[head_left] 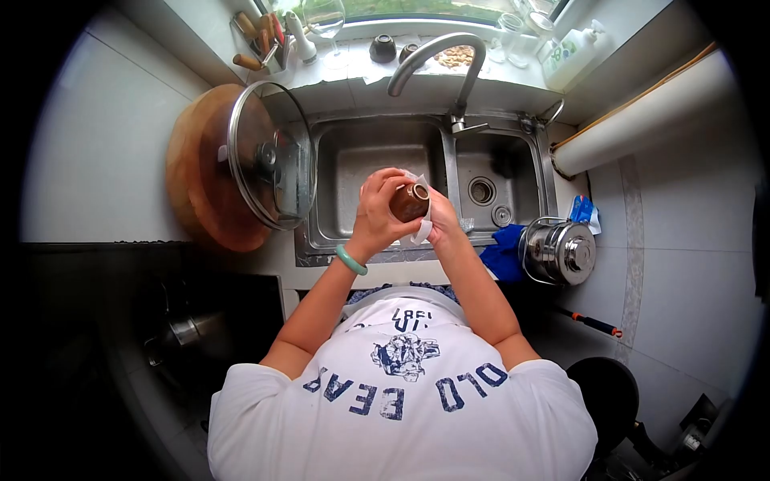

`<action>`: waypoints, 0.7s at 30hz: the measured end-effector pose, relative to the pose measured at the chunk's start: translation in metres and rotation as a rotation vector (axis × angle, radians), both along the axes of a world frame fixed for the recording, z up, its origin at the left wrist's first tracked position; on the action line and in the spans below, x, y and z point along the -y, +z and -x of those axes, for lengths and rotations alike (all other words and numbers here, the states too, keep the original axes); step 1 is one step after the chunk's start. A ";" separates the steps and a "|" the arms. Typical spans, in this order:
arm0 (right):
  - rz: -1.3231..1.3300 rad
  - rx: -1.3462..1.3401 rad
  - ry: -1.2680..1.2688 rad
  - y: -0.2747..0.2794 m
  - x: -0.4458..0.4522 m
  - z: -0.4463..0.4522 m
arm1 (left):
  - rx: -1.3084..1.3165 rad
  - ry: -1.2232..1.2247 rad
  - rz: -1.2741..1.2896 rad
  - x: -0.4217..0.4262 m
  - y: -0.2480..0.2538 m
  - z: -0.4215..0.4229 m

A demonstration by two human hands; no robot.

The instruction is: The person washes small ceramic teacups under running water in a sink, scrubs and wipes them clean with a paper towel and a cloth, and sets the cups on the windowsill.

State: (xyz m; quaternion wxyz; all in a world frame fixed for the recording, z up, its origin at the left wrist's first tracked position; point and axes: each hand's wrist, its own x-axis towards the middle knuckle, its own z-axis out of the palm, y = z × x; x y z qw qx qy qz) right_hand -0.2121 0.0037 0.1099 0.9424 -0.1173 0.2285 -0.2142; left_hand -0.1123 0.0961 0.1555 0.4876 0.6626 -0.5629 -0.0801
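Observation:
A small brown cup (pixel 410 204) is held in front of my body, over the near edge of the sink. One end, with a pale ring, faces up toward me. My left hand (pixel 378 210), with a green bangle at its wrist, has its fingers wrapped round the cup's left side. On the other side, my right hand (pixel 441 218) is closed around a white wipe (pixel 423 231), pressed against the cup. I cannot tell whether the wipe is paper or cloth. Most of my right fingers are hidden behind the cup.
Beneath my hands is a double-bowl steel sink (pixel 377 136) with a curved faucet (pixel 449 40). A glass lid (pixel 277 172) leans by a round wooden board (pixel 192 168) at left. A steel pot (pixel 569 252) and blue cloth (pixel 505 250) sit at right. Dark cups (pixel 383 48) line the windowsill.

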 end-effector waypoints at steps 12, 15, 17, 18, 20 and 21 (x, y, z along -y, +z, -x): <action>1.413 -0.892 -0.155 -0.009 0.006 0.006 | 0.082 -0.031 -0.168 -0.007 -0.009 -0.001; 1.326 -1.056 -0.241 0.005 0.014 0.015 | -0.416 0.124 -0.316 -0.009 0.003 0.001; 1.297 -1.161 -0.270 -0.001 0.027 0.023 | -0.887 0.114 -0.285 -0.004 -0.010 -0.008; 0.901 -0.871 -0.269 -0.012 0.037 0.028 | -1.357 0.095 -0.242 -0.002 -0.021 -0.014; 0.508 -0.578 -0.256 -0.017 0.040 0.030 | -1.638 0.031 -0.301 -0.003 -0.036 -0.023; 0.411 -0.336 -0.205 -0.012 0.040 0.031 | -1.884 0.023 -0.298 -0.001 -0.037 -0.021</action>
